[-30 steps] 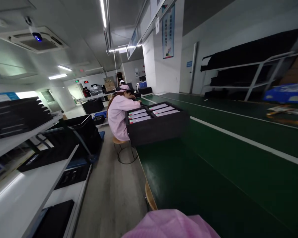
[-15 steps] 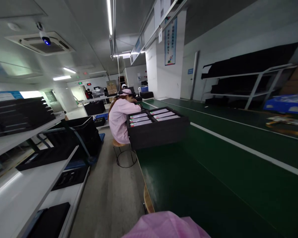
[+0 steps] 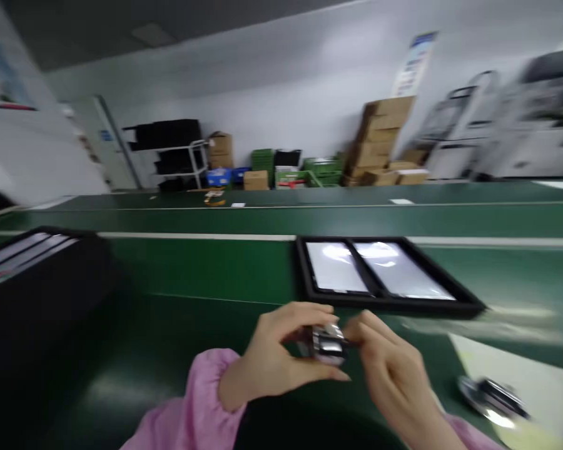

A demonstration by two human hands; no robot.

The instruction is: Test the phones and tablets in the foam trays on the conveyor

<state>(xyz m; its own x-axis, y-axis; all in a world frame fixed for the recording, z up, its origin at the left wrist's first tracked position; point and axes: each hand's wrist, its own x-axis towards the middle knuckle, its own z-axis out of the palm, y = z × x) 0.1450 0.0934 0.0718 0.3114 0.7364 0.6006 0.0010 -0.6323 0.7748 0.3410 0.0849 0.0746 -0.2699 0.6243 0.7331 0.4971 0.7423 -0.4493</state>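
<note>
Two hands meet low centre over the green conveyor belt, both pinching one small shiny metal piece. Left hand has thumb below and fingers curled over the piece's left end; right hand closes fingertips on its right end. Motion blur, exact grip unclear. Piece lies between the two hands, long axis roughly left-right, held above the belt, about equally near both. Just beyond the hands: black tray with two glossy screen panels side by side. Far left: dark stacked box. Lower right: another shiny tool-like object on a pale mat, blurred, apart from the right hand.
</note>
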